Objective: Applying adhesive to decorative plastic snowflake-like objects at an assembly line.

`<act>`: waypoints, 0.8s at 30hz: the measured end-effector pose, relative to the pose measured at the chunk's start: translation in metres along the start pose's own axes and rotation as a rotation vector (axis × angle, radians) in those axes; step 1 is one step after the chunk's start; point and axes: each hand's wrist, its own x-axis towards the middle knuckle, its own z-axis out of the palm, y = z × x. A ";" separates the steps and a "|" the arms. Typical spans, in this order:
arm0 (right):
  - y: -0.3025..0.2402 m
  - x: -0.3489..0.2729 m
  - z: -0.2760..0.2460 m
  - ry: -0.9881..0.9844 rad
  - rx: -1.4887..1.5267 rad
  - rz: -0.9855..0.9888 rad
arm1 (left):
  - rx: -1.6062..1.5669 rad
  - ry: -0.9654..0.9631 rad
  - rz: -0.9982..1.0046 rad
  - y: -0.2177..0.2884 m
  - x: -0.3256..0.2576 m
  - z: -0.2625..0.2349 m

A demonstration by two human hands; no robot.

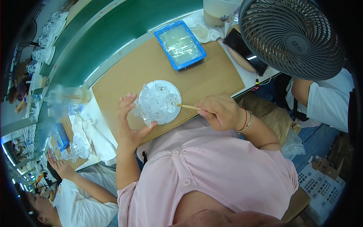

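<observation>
In front of me a round white disc [172,85] carries a clear, glassy piece [157,101] with several knobbly, shiny parts. Its left side sticks out past the disc. My left hand [130,123] curves around that side, with the fingertips at the far edge and the thumb at the near edge. Between finger and thumb of my right hand [221,112] is a thin pale wooden stick [190,107]. The stick's tip reaches the right side of the clear piece; what the tip is like is too small to make out.
Brown cardboard [117,85] covers the table. Beyond the disc lies a blue tray [180,69] under clear film. A dark fan [293,41], a phone [245,53] and a tub [219,13] stand far right. A green belt [113,34] runs behind; co-workers sit either side.
</observation>
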 end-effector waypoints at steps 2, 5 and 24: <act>0.009 0.000 0.003 0.041 -0.014 0.008 | 0.027 0.035 0.019 0.001 0.000 0.003; 0.016 0.008 0.005 0.074 -0.039 0.047 | 0.038 0.101 -0.021 0.007 0.002 0.007; 0.001 0.027 -0.023 0.054 -0.095 -0.021 | 0.178 0.271 -0.080 0.018 0.006 0.020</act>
